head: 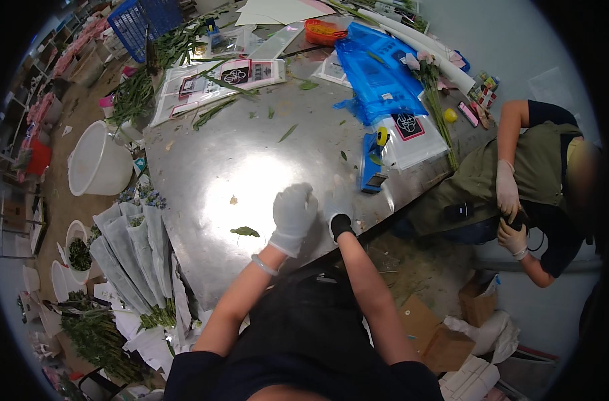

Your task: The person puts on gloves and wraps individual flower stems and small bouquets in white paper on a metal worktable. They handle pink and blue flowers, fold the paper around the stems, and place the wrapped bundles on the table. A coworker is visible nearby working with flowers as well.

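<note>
My left hand, in a white glove, is curled into a loose fist over the metal table, with nothing seen in it. Beside it, my gloved right hand reaches flat over the tabletop near its front edge, its fingers stretched out, pale and somewhat blurred. A black band circles that wrist. Right of my hands lies a blue tape dispenser with a yellow roll. A loose green leaf rests left of my left hand.
Printed plastic sleeves, blue plastic bags, an orange basket and pink flowers lie farther back. Wrapped bouquets stand left, near a white tub. A co-worker stands right, above cardboard boxes.
</note>
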`<state>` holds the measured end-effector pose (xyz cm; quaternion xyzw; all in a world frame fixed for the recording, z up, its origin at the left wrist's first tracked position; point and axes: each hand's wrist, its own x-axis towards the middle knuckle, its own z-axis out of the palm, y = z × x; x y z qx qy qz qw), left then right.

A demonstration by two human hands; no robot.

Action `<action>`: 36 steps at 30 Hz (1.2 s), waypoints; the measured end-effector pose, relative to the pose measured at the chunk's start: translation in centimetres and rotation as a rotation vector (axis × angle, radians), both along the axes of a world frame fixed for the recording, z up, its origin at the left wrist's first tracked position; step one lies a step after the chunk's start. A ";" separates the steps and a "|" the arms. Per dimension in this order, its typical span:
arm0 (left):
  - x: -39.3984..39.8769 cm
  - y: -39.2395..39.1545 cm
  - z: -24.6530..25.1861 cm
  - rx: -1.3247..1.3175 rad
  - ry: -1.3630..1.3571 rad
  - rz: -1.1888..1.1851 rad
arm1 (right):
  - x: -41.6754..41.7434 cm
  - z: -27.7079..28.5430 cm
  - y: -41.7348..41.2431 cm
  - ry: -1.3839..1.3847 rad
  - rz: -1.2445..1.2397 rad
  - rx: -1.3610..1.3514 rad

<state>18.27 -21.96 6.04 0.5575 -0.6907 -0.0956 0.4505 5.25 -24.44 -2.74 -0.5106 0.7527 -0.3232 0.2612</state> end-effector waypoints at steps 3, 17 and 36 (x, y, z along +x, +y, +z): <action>0.3 0.1 0.4 0.355 -0.096 -0.119 | 0.1 -2.6 1.2 -0.037 -0.009 -0.018; -3.4 5.6 -3.2 0.731 0.415 -0.150 | -1.5 -6.6 1.3 0.009 -0.116 0.069; -4.5 6.1 -6.3 1.096 1.119 -0.170 | -3.5 -2.9 2.1 0.136 -0.015 0.314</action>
